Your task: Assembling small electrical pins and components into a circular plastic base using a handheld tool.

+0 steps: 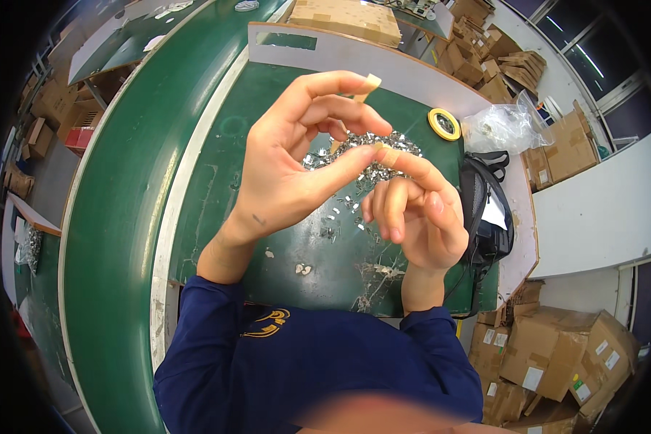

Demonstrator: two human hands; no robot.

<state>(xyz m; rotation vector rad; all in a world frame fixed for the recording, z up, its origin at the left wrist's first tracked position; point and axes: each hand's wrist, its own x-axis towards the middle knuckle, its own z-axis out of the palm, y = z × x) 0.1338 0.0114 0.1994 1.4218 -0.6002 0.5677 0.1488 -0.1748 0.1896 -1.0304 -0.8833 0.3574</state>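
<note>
Yellow strip (370, 82) slants at the left index fingertip

Furthest left in the main work area, a green conveyor belt (116, 239) curves alongside the green table (220, 195). Over the table, the left hand (278, 163) is raised with its thumb well apart from its index finger, so the two are not pinching. The strip sits at that index fingertip, above the table; its long axis is tilted, the upper end pointing away from the person and to the right, the lower end back toward the person and to the left. How it clings to the finger is unclear.

Beyond and below the fingers lies a heap of small metal parts (372, 173), loose pieces scattered nearer the person. The left thumb tip meets the right index fingertip; whether anything is gripped between them, I can't make out. A yellowish band (390, 157) lies crosswise over that right index finger, which points leftward. The right hand (430, 228) is otherwise loosely curled, its thumb clear of the index finger.

Further right come a yellow-rimmed ring (444, 124), a black backpack (487, 210) and a clear plastic bag (505, 129).
</note>
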